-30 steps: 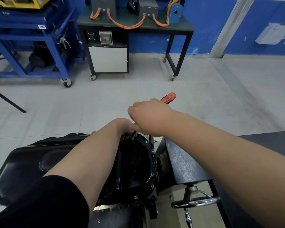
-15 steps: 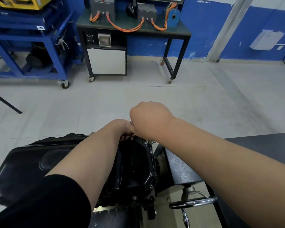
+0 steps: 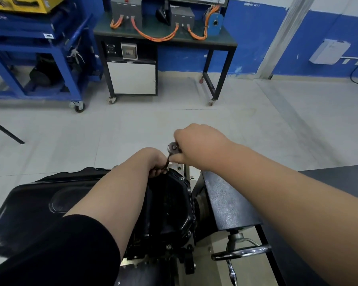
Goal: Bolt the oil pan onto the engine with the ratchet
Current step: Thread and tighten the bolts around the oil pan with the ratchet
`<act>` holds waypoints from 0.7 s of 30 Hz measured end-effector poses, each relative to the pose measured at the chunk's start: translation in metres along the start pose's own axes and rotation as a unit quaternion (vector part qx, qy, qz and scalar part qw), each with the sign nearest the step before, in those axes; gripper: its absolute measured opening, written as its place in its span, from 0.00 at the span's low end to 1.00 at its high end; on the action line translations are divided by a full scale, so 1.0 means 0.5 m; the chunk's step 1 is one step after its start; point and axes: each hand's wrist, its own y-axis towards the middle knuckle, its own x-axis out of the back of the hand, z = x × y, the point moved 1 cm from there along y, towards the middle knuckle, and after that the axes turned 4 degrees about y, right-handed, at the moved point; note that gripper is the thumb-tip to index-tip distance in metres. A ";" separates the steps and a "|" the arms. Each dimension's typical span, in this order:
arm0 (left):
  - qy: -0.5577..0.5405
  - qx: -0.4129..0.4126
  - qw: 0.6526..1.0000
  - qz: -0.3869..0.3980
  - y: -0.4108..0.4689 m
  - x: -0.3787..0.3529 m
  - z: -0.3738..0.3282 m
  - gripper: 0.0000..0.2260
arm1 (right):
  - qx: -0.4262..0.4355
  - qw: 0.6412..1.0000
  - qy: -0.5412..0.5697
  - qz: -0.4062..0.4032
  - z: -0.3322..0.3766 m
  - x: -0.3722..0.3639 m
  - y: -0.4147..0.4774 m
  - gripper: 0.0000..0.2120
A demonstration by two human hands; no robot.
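Note:
The black oil pan (image 3: 170, 205) sits on the engine on a stand below me, with small bolt heads along its rim. A ratchet's silver round head (image 3: 173, 147) shows above the pan's far edge, and a dark extension (image 3: 167, 161) runs down from it to the rim. My right hand (image 3: 201, 145) grips the ratchet, hiding its handle. My left hand (image 3: 156, 162) curls around the lower end of the extension at the pan's far rim.
A second black pan-like cover (image 3: 29, 205) lies left of the engine. The stand's dark plate (image 3: 225, 201) and chrome crank handle (image 3: 240, 252) are at the right. Across open floor stand a blue cart (image 3: 39, 58) and a bench with orange cables (image 3: 163, 36).
My right hand swung from right of the bolt to above it. The orange handle tip seen a second ago is hidden, and the silver ratchet head has come into view.

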 end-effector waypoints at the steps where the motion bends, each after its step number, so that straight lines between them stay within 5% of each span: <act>1: 0.000 0.006 1.000 0.007 -0.006 -0.003 -0.002 0.14 | -0.016 1.000 -0.021 -0.008 -0.002 0.002 -0.003 0.17; 4: -0.021 0.018 1.000 0.016 -0.024 -0.009 -0.004 0.16 | -0.016 0.996 -0.076 -0.033 0.015 -0.008 -0.010 0.23; 7: 0.021 -0.028 0.996 -0.087 -0.022 0.002 -0.005 0.16 | -0.050 0.996 -0.070 -0.009 0.045 -0.016 -0.008 0.20; 10: 0.009 -0.006 1.000 -0.017 -0.017 0.004 0.001 0.14 | -0.073 0.994 -0.081 0.013 0.042 -0.007 -0.002 0.15; 16: -0.010 0.014 1.000 0.013 -0.013 -0.010 -0.004 0.12 | 0.100 0.987 -0.121 0.024 0.030 0.019 -0.007 0.07; 21: 0.024 0.009 0.998 -0.052 -0.006 -0.007 -0.011 0.15 | -0.008 0.995 -0.104 0.002 0.050 0.009 -0.005 0.17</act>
